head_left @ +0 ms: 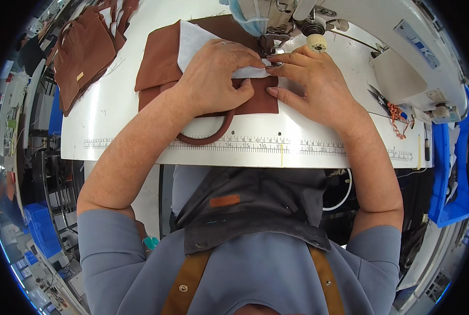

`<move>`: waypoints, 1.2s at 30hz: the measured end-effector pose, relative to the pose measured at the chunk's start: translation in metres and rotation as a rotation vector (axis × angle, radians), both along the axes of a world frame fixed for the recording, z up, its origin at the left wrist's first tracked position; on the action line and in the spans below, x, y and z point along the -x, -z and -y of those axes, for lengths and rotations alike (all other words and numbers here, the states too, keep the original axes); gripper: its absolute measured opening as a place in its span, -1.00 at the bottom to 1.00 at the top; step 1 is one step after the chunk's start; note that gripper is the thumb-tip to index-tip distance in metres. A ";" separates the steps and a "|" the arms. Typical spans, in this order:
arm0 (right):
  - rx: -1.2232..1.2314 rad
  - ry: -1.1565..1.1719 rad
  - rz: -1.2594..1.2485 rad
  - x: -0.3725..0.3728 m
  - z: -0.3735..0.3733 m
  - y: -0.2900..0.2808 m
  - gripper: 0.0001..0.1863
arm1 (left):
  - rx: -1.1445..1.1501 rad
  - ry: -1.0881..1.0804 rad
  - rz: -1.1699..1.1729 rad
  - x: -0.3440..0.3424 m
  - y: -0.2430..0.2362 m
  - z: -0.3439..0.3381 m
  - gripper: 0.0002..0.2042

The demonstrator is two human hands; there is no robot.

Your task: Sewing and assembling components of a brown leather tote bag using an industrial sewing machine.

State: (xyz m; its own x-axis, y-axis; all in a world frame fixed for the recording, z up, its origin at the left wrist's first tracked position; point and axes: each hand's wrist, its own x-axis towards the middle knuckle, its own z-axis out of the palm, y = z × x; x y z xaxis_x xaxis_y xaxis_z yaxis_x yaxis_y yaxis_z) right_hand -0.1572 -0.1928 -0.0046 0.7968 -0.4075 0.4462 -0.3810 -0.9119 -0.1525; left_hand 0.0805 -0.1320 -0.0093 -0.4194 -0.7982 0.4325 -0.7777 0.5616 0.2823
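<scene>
A brown bag piece [161, 55] with a white lining [192, 38] folded over it lies under the needle area of a sewing machine [276, 39]. My left hand [218, 71] rests on the lining, fingers stretched toward the presser foot and thumb apart on the brown material. My right hand [313, 79] is at the piece's right edge, its fingers spread, fingertips beside the foot and thumb near the brown edge. A curved brown handle [213, 138] sticks out below my left wrist. The exact contact under my fingertips is hidden.
Several brown bag pieces [85, 58] are piled at the left of the white table [113, 118]. Scissors [380, 98] with orange-wrapped handles lie at the right, near a blue bin [449, 210]. A printed ruler [255, 145] runs along the front edge.
</scene>
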 end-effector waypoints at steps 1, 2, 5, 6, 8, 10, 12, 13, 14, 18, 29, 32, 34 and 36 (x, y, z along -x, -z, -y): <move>0.000 0.002 0.002 0.000 0.000 0.000 -0.64 | -0.041 0.001 -0.018 -0.001 -0.001 0.001 -0.67; 0.011 0.013 0.001 -0.001 0.000 0.001 -0.63 | -0.081 0.001 -0.037 -0.003 -0.001 0.003 -0.67; 0.022 0.025 0.007 -0.005 0.002 0.004 -0.61 | -0.060 0.036 -0.028 -0.010 0.001 0.015 -0.66; 0.018 0.032 0.013 -0.006 0.004 0.005 -0.61 | -0.060 0.039 -0.029 -0.010 -0.001 0.018 -0.66; 0.004 0.037 0.015 -0.007 0.005 0.006 -0.60 | 0.058 0.032 0.136 -0.011 -0.004 0.022 -0.67; -0.010 0.040 0.017 -0.007 0.007 0.007 -0.60 | 0.053 0.001 0.189 -0.004 -0.011 0.021 -0.68; -0.043 0.028 0.042 -0.007 0.009 0.008 -0.61 | 0.046 -0.032 0.243 0.004 -0.011 0.019 -0.70; -0.044 0.027 0.043 -0.007 0.010 0.009 -0.61 | 0.087 -0.088 0.230 0.006 -0.008 0.019 -0.72; -0.091 0.013 0.062 -0.007 0.013 0.009 -0.61 | 0.128 -0.144 0.217 0.009 -0.005 0.018 -0.74; -0.233 0.031 0.096 -0.008 0.017 0.008 -0.60 | 0.189 -0.217 0.168 0.019 0.003 0.016 -0.83; -0.270 0.071 0.155 -0.010 0.025 0.022 -0.76 | 0.189 -0.150 0.258 0.015 -0.002 0.015 -0.90; -0.118 0.012 0.141 -0.006 0.025 0.020 -0.84 | 0.109 -0.114 0.217 0.013 -0.004 0.010 -0.88; -0.044 -0.013 0.130 -0.005 0.021 0.016 -0.87 | 0.117 -0.100 0.176 0.013 0.002 0.006 -0.88; 0.018 -0.028 0.119 -0.005 0.020 0.012 -0.87 | 0.124 -0.089 0.136 0.013 0.004 0.006 -0.88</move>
State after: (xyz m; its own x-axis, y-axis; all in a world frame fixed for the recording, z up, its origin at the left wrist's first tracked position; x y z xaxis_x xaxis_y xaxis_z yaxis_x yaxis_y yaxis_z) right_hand -0.1518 -0.2129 -0.0170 0.7489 -0.3767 0.5453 -0.3355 -0.9250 -0.1782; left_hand 0.0678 -0.1383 -0.0137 -0.4110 -0.7789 0.4737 -0.8521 0.5129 0.1041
